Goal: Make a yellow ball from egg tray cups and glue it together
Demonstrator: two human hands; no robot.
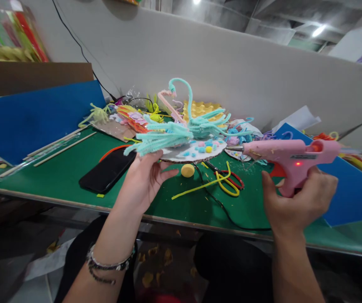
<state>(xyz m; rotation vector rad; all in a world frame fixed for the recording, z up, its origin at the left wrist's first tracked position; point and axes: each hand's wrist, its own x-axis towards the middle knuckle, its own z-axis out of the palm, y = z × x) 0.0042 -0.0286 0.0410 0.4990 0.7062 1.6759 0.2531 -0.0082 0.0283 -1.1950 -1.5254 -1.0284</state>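
Note:
My left hand point(146, 176) grips the near left edge of a white round cardboard base point(181, 154), holding it above the table. On that base stands a mint-green pipe-cleaner swan point(204, 126) with a curved neck and a pink head part. Small blue, pink and yellow pompoms point(208, 149) dot the base's right side. In my right hand point(307, 200) is a pink hot glue gun point(294, 158), a red light glowing on its body. Its metal nozzle points left, close to the base's right edge; whether they touch I cannot tell.
On the green table point(158, 206) lie a black phone point(107, 170), scissors point(231, 183), a yellow pipe cleaner point(199, 187), a round yellow piece point(187, 170) and a black cord. Blue boards point(38, 118) stand left and right. Craft scraps and a yellow egg tray point(199, 110) line the wall.

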